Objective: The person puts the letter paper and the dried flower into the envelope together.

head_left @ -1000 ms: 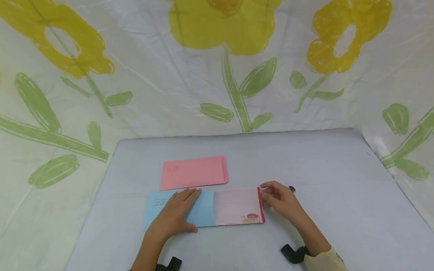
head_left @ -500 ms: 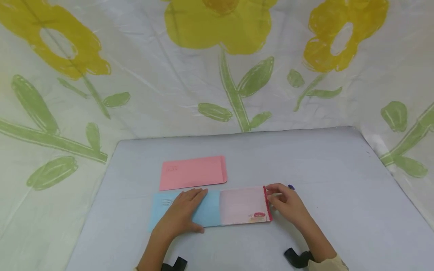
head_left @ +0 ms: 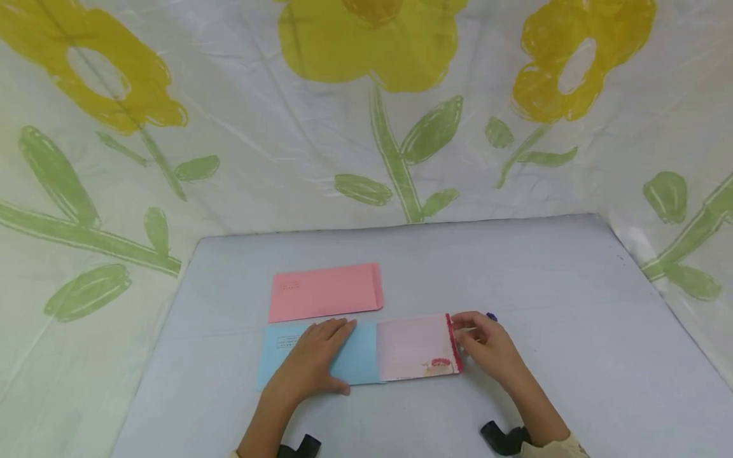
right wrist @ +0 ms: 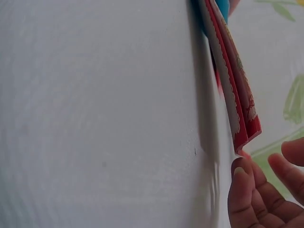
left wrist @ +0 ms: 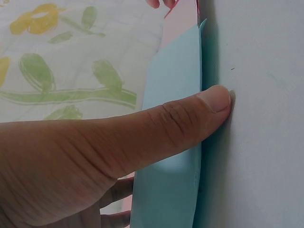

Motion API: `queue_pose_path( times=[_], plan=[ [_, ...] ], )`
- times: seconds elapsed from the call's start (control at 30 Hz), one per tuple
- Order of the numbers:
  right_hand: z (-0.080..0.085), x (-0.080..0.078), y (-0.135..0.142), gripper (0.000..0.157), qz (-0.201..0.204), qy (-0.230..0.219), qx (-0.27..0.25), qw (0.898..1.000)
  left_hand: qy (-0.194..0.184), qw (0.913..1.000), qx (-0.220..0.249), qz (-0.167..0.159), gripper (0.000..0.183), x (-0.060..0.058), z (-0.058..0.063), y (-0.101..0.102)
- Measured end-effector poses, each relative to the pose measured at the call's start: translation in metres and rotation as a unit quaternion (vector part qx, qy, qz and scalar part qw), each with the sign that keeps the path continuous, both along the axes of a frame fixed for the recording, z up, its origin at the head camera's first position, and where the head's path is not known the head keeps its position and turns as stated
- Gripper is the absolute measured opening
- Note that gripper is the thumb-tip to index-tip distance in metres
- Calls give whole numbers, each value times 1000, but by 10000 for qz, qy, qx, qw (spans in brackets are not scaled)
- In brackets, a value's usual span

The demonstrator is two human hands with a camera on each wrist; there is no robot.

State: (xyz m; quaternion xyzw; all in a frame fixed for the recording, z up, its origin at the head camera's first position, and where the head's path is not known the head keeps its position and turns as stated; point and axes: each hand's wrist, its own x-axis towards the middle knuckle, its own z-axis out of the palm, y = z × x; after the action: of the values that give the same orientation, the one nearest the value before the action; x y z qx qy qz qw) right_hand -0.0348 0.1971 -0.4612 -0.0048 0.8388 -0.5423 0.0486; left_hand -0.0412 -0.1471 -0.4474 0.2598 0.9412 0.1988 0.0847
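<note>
Nearest the person, a curved black plastic fitting (head_left: pixel 504 437) sits at the right wrist. Just beyond it, the bare left hand (head_left: pixel 316 357) lies spread over a light-blue, oblong paper envelope (head_left: pixel 362 353), pressing rather than grasping, its thumb reaching past the near edge. The bare right hand (head_left: pixel 489 338), fingers bent, is at the outer end of a pale-pink, folded paper card with a scalloped red border (head_left: pixel 415 346); its fingertips meet the edge, but whether they pinch it or merely rest against it cannot be determined. The card lies right of the left hand, its inner portion hidden in the envelope's right-hand mouth and the remainder exposed on the grey-white table (head_left: pixel 561 273). Findings on handling: the left hand should bear lightly, since heavy pressure would clamp the card inside. The right wrist view shows the card's leaves standing apart, so they are best pinched together near both corners. The mouth's near corner flares slightly in the left wrist view; an edge could catch there, and the card should travel square to the opening. Farther off, a salmon-pink, oblong paper envelope (head_left: pixel 326 292) lies flat, ahead of a white sheet printed with yellow flowers (head_left: pixel 252 146).
</note>
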Motion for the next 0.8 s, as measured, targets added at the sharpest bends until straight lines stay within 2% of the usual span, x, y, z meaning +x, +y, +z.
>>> queue_pose_path(
  times=[0.43, 0.8],
  plan=[
    [-3, 2, -6, 24, 211, 106, -286, 9993, -48, 10000, -45, 27, 113, 0, -1, 1],
    [-6, 3, -12, 27, 170, -330, -241, 9990, 36, 10000, -19, 13, 114, 0, -3, 1]
  ],
)
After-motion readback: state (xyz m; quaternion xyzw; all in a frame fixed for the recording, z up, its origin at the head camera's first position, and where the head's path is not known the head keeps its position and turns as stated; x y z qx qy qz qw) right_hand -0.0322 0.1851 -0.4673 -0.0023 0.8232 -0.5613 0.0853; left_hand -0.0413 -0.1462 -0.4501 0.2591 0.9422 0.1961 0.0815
